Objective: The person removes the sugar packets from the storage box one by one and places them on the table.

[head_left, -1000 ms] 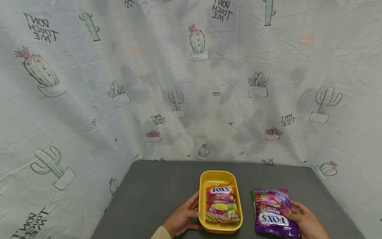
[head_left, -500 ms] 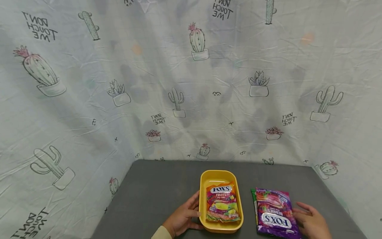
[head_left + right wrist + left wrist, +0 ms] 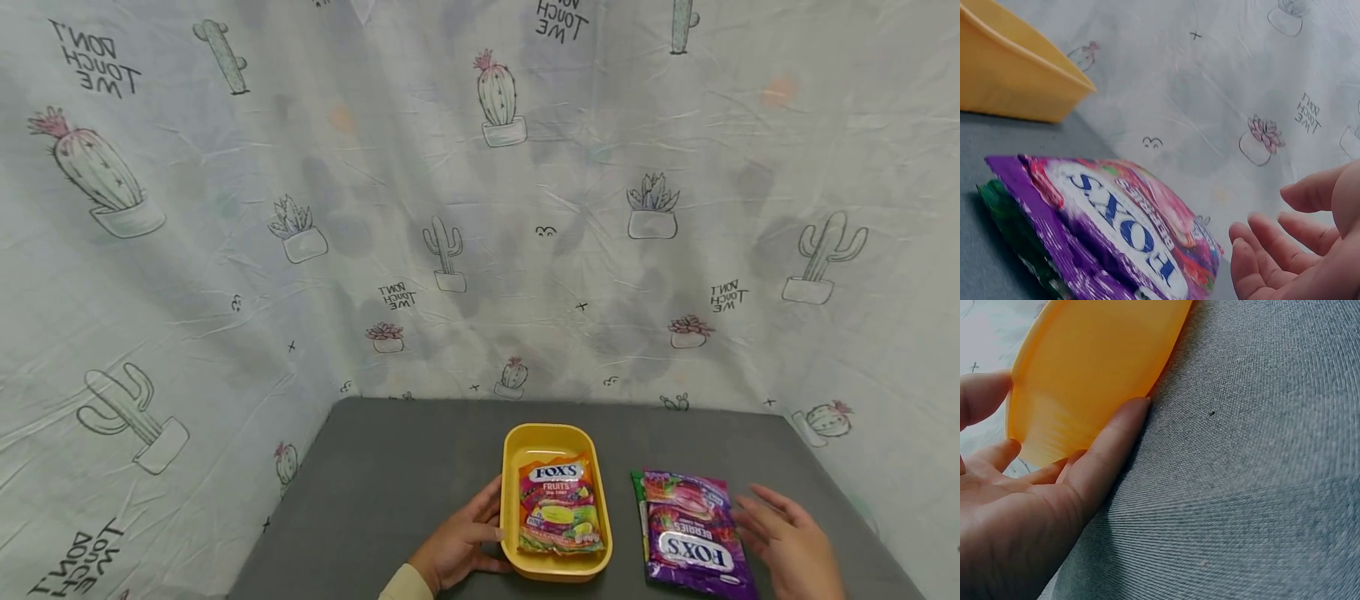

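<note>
A yellow plastic tub (image 3: 510, 500) stands on the grey table with an orange and pink bag of Fox's fruits candy (image 3: 558, 512) lying inside. My left hand (image 3: 461, 537) holds the tub's left side; in the left wrist view, its fingers (image 3: 1107, 453) spread along the outer wall, from rim to base. Right of the tub lies a purple bag of Fox's berries candy (image 3: 693, 533), on top of a green bag (image 3: 1013, 228) that shows only along one edge. My right hand (image 3: 795, 542) is just right of the purple bag, apart from it, fingers loosely bent and holding nothing.
The grey tabletop (image 3: 375, 467) ends at a hanging white cloth (image 3: 480, 192) printed with cacti, which closes off the back and both sides. A strip of table separates the tub from the candy bags.
My right hand has let go of the purple candy bag and drawn away to the right. The left hand stays on the tub. The camera view has tilted slightly.
</note>
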`<state>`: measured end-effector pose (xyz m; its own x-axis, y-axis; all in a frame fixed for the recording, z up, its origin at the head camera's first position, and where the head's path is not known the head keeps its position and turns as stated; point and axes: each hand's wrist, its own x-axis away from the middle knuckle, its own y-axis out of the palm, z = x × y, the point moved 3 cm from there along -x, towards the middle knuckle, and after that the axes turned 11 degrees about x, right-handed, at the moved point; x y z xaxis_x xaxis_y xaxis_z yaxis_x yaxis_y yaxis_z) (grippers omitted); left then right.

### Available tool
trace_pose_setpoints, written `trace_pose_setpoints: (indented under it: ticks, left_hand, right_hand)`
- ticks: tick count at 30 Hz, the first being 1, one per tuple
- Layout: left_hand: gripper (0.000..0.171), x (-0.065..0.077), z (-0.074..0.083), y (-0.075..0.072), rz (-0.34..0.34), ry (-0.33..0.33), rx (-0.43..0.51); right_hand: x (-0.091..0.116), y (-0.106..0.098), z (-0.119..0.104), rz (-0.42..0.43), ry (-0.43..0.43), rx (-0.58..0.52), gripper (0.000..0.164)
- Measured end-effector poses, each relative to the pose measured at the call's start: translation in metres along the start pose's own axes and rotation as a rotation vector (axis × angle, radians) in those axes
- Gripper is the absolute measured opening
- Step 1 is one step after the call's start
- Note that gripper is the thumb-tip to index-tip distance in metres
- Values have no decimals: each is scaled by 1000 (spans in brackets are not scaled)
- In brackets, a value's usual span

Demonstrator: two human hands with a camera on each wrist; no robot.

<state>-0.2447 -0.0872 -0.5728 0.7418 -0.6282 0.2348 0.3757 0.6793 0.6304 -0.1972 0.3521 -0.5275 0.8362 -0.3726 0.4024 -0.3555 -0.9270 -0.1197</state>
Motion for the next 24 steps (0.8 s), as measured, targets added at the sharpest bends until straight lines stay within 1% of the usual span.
trace_pose_setpoints:
  ticks: [3,6,8,10,13,16,18,24]
  left_hand:
    - [77,0,-1,0,3,4,1]
    - [77,-1,-1,0,8,10,2]
    - [78,-1,-2,1,10,12,4]
    - [78,-1,-2,0,7,13,8]
    - [77,-1,-2,0,-4,14,10]
    - [76,-1,-2,0,-16,17,7]
    - [76,-1,-1,0,-19,18,5]
    - [77,-1,-2,0,-3,16,5]
  right_hand:
    - [5,5,-2,-17,-13,-35,53]
    - [9,12,-5,-56,-60,-91,48]
    - [12,16,-8,-95,-82,-148,45]
    - [15,21,-11,-136,-110,-191,45]
    - [19,28,-16,-206,-144,-214,43]
    - [22,35,-22,-259,-180,-195,41]
    - [23,39,-26,-285,-195,-167,44]
    - [28,55,-33,-305,-180,-96,54]
